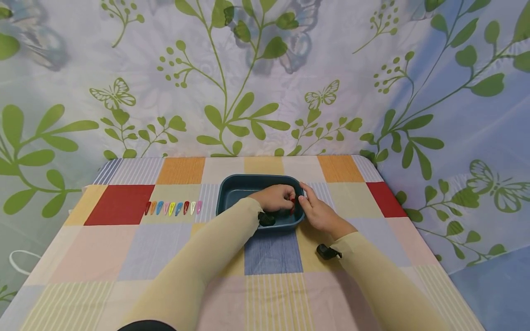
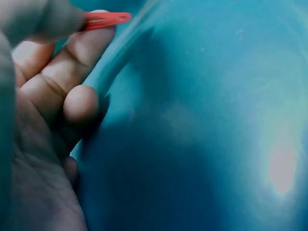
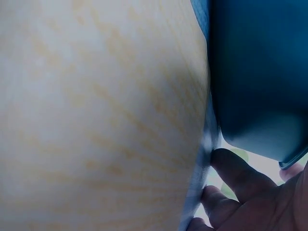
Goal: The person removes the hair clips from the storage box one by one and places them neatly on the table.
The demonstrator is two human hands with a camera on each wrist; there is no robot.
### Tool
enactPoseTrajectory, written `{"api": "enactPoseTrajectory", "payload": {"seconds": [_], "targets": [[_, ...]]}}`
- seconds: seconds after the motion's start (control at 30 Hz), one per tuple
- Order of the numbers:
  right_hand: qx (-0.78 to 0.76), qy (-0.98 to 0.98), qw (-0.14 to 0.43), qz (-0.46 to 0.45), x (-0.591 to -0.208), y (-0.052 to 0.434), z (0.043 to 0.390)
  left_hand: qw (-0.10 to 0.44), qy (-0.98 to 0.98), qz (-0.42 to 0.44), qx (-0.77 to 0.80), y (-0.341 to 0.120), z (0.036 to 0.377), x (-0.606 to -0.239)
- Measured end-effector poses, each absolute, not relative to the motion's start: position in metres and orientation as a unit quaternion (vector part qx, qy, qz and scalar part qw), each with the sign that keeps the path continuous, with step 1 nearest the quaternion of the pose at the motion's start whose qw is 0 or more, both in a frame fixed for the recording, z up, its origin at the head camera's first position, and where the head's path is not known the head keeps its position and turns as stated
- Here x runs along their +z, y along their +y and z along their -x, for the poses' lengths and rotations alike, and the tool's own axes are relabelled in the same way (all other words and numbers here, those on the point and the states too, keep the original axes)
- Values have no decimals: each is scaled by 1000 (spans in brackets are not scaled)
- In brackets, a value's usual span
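My left hand (image 1: 275, 197) reaches down into a blue rectangular tray (image 1: 233, 177). Its thumb and forefinger pinch a red snap hair clip (image 2: 108, 19), which the left wrist view shows close to the tray's inner wall. In the head view the same clip shows only as a small red patch by the fingertips. My right hand (image 1: 320, 214) rests against the tray's right side, fingers mostly extended along the outer wall and thumb by the rim. From the right wrist, those fingers (image 3: 240, 175) appear low beside the wall, near the tabletop.
Left of the tray, several colourful snap hair clips (image 1: 171, 208) lie in a neat row on the patchwork tablecloth (image 1: 165, 250). A leaf-and-butterfly-print curtain (image 1: 265, 92) hangs behind the table. A white cord loop (image 1: 20, 262) shows at the far left.
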State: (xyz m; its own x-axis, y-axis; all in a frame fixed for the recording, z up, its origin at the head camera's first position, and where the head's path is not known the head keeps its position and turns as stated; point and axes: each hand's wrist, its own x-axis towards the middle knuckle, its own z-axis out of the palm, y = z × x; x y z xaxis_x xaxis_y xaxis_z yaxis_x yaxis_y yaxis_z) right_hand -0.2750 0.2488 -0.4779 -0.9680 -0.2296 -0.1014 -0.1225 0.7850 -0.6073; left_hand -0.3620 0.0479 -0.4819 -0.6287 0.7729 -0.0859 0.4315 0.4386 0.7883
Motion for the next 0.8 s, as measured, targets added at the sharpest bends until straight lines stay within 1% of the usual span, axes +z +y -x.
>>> {"api": "enactPoseTrajectory", "payload": {"seconds": [0.47,0.67,0.8], "targets": [[-316,941,81,89,-477,247,274,200,808,-317,454,46,363,-484],[-319,941,79,87,-477,247,273,205,795,-316,476,44,365,-484],[-317,941,77,87,-477,247,273,195,806,-312,464,44,366,-484]]}}
